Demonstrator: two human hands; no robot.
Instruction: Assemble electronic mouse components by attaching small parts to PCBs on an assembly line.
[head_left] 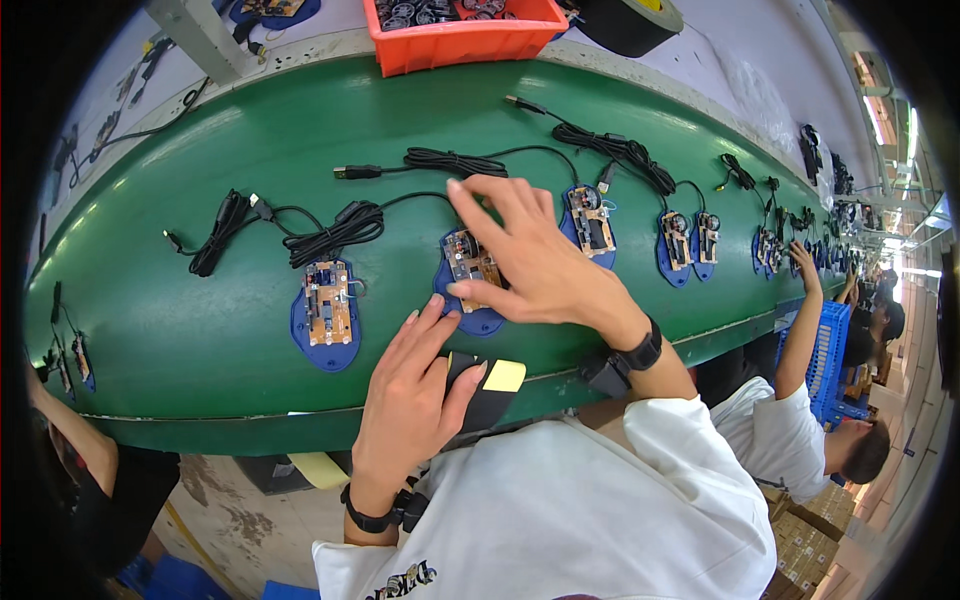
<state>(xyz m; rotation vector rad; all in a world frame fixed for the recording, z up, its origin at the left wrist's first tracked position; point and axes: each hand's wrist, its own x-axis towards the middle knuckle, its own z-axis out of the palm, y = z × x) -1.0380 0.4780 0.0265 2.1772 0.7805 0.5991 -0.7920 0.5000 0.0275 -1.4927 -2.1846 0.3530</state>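
In front of me on the green belt lies a blue mouse base (483, 322) carrying a brown circuit board (468, 255). My right hand (535, 250) reaches over it from the right, thumb and forefinger spread apart. The thumb lies at the board; the forefinger is up near the black cable. What is under the palm is hidden. My left hand (410, 390) touches the base's lower left edge with outstretched fingertips. Between its thumb and forefinger sits a black piece with a yellow patch (505, 376), partly hidden; its kind is unclear.
Another mouse base with board (327, 310) lies left, its coiled cable (335, 232) above it. More such units (588, 220) line the belt rightward. An orange bin (465, 35) of dark round parts stands beyond the belt. Co-workers sit at both sides; one hand (803, 268) reaches in right.
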